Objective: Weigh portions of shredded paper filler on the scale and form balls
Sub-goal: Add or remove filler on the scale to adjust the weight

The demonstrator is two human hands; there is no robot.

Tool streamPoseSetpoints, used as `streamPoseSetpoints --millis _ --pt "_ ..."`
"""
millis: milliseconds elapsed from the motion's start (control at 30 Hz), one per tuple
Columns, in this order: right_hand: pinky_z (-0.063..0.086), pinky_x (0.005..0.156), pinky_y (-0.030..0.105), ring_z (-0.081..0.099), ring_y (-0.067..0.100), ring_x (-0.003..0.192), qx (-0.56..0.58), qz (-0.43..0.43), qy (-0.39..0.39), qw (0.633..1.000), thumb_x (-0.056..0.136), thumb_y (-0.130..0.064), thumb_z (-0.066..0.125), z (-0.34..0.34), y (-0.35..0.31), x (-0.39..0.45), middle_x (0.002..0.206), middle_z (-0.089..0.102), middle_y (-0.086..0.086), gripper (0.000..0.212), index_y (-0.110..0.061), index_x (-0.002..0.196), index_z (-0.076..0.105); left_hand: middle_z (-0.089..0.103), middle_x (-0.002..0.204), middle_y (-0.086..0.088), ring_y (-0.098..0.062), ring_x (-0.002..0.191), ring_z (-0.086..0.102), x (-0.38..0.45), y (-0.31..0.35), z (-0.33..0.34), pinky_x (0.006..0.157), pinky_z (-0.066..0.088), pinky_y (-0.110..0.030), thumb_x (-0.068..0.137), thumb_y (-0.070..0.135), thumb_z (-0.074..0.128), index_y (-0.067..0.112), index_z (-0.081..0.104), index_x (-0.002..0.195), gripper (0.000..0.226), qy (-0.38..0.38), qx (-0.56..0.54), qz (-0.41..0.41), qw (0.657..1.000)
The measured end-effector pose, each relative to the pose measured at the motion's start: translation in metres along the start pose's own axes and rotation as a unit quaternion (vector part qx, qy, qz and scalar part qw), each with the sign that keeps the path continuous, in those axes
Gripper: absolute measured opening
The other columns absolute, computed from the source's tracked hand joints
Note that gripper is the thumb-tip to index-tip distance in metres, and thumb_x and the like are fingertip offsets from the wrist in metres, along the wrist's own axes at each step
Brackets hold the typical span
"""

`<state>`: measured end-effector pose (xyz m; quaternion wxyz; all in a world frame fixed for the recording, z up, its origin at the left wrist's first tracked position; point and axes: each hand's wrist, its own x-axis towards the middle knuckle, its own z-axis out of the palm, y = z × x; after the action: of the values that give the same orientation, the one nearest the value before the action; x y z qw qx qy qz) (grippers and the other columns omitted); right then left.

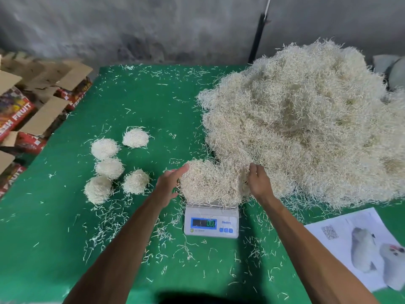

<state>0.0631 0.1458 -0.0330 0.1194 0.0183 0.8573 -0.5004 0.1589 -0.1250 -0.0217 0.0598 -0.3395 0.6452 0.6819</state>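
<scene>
Cardboard boxes (32, 110): red printed fruit cartons with open flaps, stacked off the left edge of the table, apart from the work.
Green table cover (153, 102): carries everything; loose shreds are scattered across it, thickest in front of the scale.
Finished balls (109, 167): five rounded wads of shredded paper filler lie in a loose cluster left of the scale, near one another, well apart from the big heap.
Left hand (169, 183): fingers straight and together, palm laid flat against the left side of the portion; it presses or steadies, it does not grip.
Portion on the scale (208, 185): a fluffy mound on the platform, overhanging it and hiding most of the plate; its right side runs into the edge of the heap, so it may not be weighing free.
Scale (211, 222): small white digital unit at centre front; the display is lit but the digits are too blurred to read.
Right hand (258, 183): fingers curled into the filler where portion and heap meet; it appears to pinch a tuft there.
Heap (306, 128): the bulk supply, filling the right half of the table.
Printed sheet (355, 244): paper with pictures, at the right front corner.
Step in hand: weighing and trimming a sixth portion, as I judge it.
Next move: separate the portion cleanly from the heap, read the display, add or pull away tufts, then lift it and roll it between both palms.
</scene>
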Motion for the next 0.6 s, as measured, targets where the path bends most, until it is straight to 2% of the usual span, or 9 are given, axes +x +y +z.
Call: streamPoseSetpoints --millis 133,267,333,433,533,600 --pt "0.04 0.095 0.035 0.054 0.023 0.114 0.012 0.008 0.01 1.0 0.114 -0.044 0.025 0.0 0.0 0.001 0.12 0.053 0.003 0.055 -0.002 0.145 0.043 0.037 0.154 -0.01 -0.029 0.131 0.044 -0.004 0.002 -0.009 0.105 0.041 -0.055 0.065 0.064 0.08 0.019 0.048 0.144 0.096 -0.039 -0.053 0.012 0.998" --pt "0.046 0.093 0.037 0.058 0.023 0.108 0.018 0.006 0.006 1.0 0.113 -0.044 0.026 0.003 -0.002 0.001 0.12 0.059 0.01 0.056 0.0 0.143 0.043 0.03 0.157 -0.017 -0.038 0.141 0.036 -0.003 -0.001 -0.014 0.109 0.04 -0.059 0.073 0.051 0.074 0.016 0.042 0.149 0.09 -0.063 -0.037 0.052 0.996" --pt "0.048 0.085 0.034 0.06 0.019 0.097 0.021 0.003 -0.001 1.0 0.113 -0.043 0.027 0.003 -0.004 0.001 0.109 0.06 0.005 0.054 -0.001 0.144 0.041 0.032 0.157 -0.016 -0.035 0.14 0.038 -0.002 0.0 -0.012 0.11 0.04 -0.057 0.074 0.05 0.074 0.015 0.04 0.15 0.09 -0.051 -0.07 0.026 0.996" --pt "0.044 0.085 0.032 0.054 0.01 0.091 0.018 0.003 -0.001 1.0 0.113 -0.044 0.029 0.006 -0.005 0.002 0.102 0.053 -0.004 0.054 -0.003 0.147 0.04 0.036 0.155 -0.014 -0.03 0.133 0.043 0.0 0.001 -0.01 0.109 0.039 -0.054 0.07 0.054 0.075 0.015 0.039 0.151 0.097 -0.035 -0.095 -0.001 0.995" --pt "0.043 0.067 0.025 0.052 0.005 0.075 0.009 0.002 0.004 1.0 0.113 -0.044 0.029 0.008 -0.006 0.004 0.087 0.053 -0.007 0.041 -0.011 0.131 0.047 0.039 0.154 -0.013 -0.027 0.126 0.045 -0.001 0.001 -0.008 0.109 0.037 -0.054 0.073 0.055 0.076 0.022 0.051 0.14 0.079 -0.031 -0.102 -0.018 0.994" --pt "0.041 0.063 0.027 0.052 0.005 0.071 0.005 0.003 0.006 1.0 0.113 -0.046 0.029 0.008 -0.006 0.004 0.084 0.054 -0.005 0.039 -0.013 0.123 0.046 0.039 0.153 -0.013 -0.027 0.128 0.044 -0.001 0.001 -0.008 0.11 0.037 -0.056 0.078 0.054 0.075 0.025 0.056 0.131 0.064 -0.03 -0.105 -0.027 0.994"
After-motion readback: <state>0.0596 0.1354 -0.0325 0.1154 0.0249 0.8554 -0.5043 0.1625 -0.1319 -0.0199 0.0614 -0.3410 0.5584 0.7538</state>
